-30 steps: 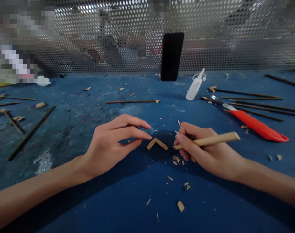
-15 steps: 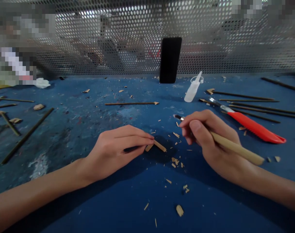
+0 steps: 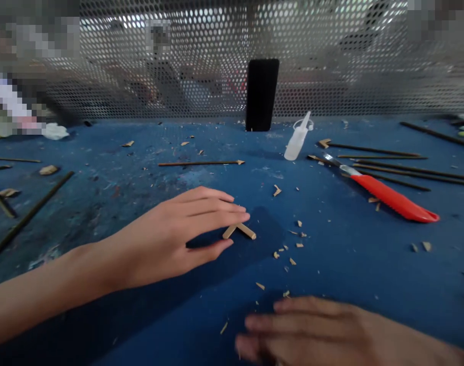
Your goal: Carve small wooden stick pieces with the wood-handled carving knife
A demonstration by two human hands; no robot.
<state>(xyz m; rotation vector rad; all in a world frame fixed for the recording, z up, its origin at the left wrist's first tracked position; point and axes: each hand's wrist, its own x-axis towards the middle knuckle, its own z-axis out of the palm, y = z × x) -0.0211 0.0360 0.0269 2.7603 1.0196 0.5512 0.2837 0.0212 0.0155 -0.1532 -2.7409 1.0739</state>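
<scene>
A small V-shaped wooden piece lies on the blue table. My left hand reaches in from the left with its fingers stretched out; the fingertips rest on the apex of the piece and the thumb lies apart below it. My right hand is low at the bottom edge, blurred by motion, with its fingers pointing left. No tool shows in it. Wood chips are scattered between the two hands.
A red-handled knife and several dark thin sticks lie at the right. A small glue bottle and a black phone stand by the perforated metal wall. More sticks lie at the left.
My right hand, which held a wooden-handled tool near the piece, has pulled back to the bottom edge and the tool is out of sight. My left hand stays on the V-shaped piece.
</scene>
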